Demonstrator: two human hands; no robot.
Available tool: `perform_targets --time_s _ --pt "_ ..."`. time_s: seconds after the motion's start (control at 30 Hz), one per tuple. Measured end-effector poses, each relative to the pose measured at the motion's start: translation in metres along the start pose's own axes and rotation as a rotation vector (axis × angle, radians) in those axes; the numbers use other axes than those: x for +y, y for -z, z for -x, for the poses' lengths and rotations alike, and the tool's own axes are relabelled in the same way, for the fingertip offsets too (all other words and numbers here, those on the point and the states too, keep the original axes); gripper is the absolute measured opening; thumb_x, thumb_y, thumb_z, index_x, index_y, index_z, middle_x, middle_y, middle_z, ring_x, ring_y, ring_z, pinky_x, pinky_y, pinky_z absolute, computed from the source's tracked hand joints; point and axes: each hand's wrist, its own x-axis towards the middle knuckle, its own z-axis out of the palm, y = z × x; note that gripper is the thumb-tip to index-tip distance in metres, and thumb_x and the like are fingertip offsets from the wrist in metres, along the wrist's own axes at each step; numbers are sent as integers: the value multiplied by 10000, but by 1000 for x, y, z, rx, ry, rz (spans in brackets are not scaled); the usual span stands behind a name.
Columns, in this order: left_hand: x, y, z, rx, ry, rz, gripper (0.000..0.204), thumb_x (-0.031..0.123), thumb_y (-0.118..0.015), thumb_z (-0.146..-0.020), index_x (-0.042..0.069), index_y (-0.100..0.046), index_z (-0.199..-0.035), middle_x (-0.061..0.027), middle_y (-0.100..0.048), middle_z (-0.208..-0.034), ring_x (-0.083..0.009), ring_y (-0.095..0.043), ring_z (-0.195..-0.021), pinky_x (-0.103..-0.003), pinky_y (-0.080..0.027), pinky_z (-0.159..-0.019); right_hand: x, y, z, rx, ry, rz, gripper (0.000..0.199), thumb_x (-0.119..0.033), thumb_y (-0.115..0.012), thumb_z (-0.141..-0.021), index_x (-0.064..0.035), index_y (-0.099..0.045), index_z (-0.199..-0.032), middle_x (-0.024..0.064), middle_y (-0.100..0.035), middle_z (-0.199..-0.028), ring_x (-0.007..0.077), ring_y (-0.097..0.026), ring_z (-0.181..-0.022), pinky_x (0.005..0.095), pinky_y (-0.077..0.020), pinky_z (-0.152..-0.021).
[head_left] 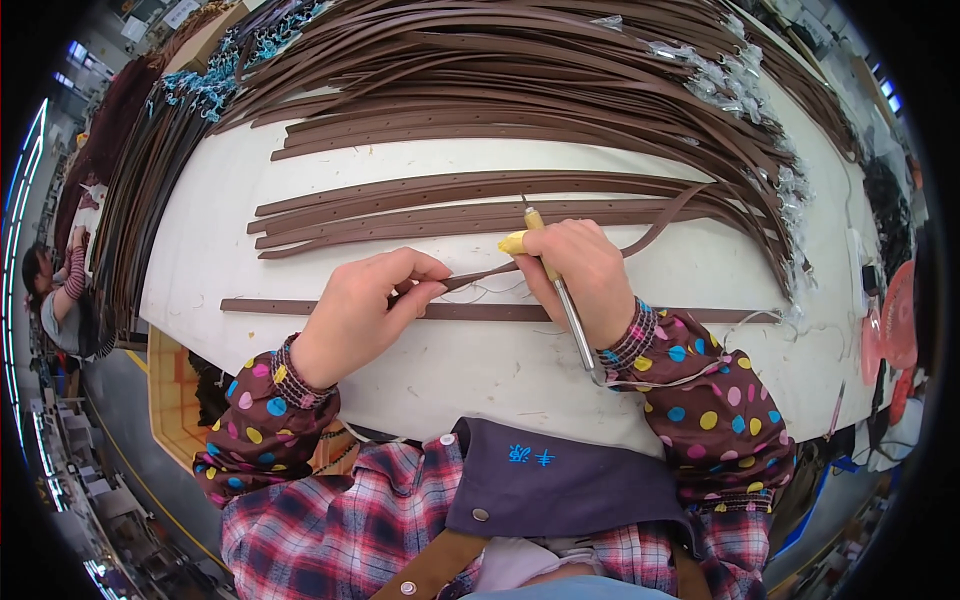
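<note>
A thin brown belt strap (660, 226) curves down from the bundle at the right and passes under my right hand to my left. My left hand (355, 312) is closed, pinching this strap between thumb and fingers. A pen-like tool (574, 325) with a metal handle, a tan upper part and a thin dark tip is gripped in my right hand (592, 268). The tip points away from me, and a cord (690, 378) runs from the handle's lower end. Yellow wrapping (512, 243) covers one of my right fingertips. Beneath both hands, another brown strap (480, 312) lies straight across the table.
Several punched brown straps (350, 212) lie side by side beyond my hands. A large pile of straps (480, 60), with clear plastic (735, 75) at its right ends, covers the far table (420, 370). An orange crate (170, 390) stands lower left; another person (62, 290) is far left.
</note>
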Motion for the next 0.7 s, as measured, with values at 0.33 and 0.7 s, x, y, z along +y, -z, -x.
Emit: perform_targets --time_s 0.33,0.7 --pt "-24 7 -14 -144 237 35 68 69 -650 -870 22 -668 -915 -11 -606 -741 -75 -540 -590 -240 -438 -530 3 -17 -8 -75 -39 -194 192 26 -637 -828 -44 -617 -1006 69 -647 -819 224 -618 -724 313 -486 -724" --pt "-24 -7 -8 -46 -51 -173 144 81 -664 -802 47 -571 -907 -80 -561 -840 -278 -586 -731 -372 -470 -625 3 -25 -15 -178 -415 -690 207 -160 -610 -925 -17 -628 -1074 32 -617 -756 124 -544 -659 258 -451 -617"
